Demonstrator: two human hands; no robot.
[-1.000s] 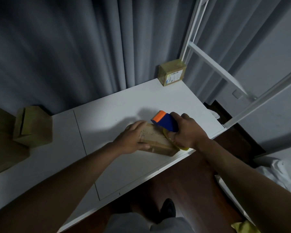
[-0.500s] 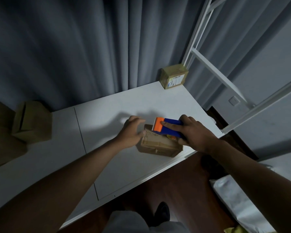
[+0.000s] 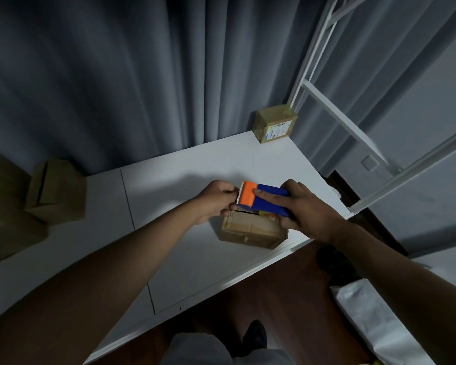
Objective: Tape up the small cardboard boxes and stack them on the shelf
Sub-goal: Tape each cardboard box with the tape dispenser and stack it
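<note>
A: The box point(image 3: 253, 229) is seen lying on the surface point(image 3: 184, 259), close to its near edge, directly under the tape gun point(image 3: 263, 200). A second box point(image 3: 274, 126) is set well beyond it, at the far corner of the surface by the shelf frame point(image 3: 337, 106). More cartons point(image 3: 55, 191) are stacked well to the left of the box.

B: How are the hands placed?

A: The tape gun's blue body is gripped by the right hand point(image 3: 304, 209), with a finger laid along the top toward the orange blade end. The left hand point(image 3: 217, 198) is curled at that toothed end, just left of the box's far edge; something appears to be pinched there, probably the tape's free end, though the tape itself cannot be made out.

B: And the box's handling?

A: It is judged to be light and fairly stiff at the edges, softer across the flaps, so it could slide when tape is dragged over it. It should be pinned down on the top face near the seam, or held by two opposite sides. Its creased front suggests that hard squeezing should be avoided.

B: How far along is the work?

A: Taping of this box is judged to be just starting.
</note>
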